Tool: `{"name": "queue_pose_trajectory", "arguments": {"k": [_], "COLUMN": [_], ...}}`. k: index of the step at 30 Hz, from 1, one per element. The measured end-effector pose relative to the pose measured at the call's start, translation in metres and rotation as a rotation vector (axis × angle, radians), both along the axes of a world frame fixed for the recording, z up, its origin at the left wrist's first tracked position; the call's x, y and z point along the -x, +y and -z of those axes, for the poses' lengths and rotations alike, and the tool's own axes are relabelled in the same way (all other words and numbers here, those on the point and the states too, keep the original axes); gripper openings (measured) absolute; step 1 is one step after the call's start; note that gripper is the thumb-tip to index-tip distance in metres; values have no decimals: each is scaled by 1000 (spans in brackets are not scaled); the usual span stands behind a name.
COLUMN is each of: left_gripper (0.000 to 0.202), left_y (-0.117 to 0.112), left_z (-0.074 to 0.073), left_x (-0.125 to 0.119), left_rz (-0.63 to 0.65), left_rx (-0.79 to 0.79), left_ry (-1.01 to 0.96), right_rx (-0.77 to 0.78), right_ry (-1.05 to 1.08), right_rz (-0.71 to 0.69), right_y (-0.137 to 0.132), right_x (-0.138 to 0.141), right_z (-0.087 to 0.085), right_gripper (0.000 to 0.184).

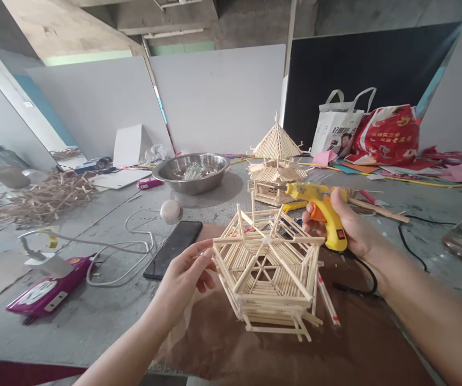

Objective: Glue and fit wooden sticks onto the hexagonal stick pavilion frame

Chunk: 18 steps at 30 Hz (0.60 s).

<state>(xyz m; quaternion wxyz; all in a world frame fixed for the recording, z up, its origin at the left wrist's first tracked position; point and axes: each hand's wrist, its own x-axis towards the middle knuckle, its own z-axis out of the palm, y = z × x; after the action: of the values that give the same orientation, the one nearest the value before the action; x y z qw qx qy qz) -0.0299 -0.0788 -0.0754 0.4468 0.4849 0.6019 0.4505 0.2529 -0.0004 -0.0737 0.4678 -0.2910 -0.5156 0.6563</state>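
My left hand [185, 279] pinches the left edge of a hexagonal model built of thin wooden sticks [269, 271], holding it tilted above a brown sheet [279, 343] on the table. My right hand [345, 225] grips a yellow glue gun [319, 209] with an orange trigger, its nozzle pointing left just above the far right side of the model. The gun's black cord [359, 276] trails down over the brown sheet.
A finished stick pavilion [275, 161] stands behind the model. A steel bowl [191, 171], a black phone [173, 248], a magenta device [50, 289] with white cables, a pile of sticks [42, 198], two bags [367, 134] and coloured paper lie on the grey table [94, 316].
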Motion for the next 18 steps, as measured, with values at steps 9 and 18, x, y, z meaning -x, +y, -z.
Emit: {"name": "queue_pose_trajectory", "arguments": {"k": [9,18], "left_gripper": [39,37], "left_y": [29,54], "left_z": [-2,5], "left_x": [3,-2], "left_rz": [53,162], "left_rx": [10,36], "left_ry": [-74,-117], "right_rx": [167,244], "right_ry": [65,45], "right_rz": [-119,-204], "right_y": [-15,-25], "right_x": [-9,-15], "right_z": [-6,-11], "right_gripper": [52,46]}}
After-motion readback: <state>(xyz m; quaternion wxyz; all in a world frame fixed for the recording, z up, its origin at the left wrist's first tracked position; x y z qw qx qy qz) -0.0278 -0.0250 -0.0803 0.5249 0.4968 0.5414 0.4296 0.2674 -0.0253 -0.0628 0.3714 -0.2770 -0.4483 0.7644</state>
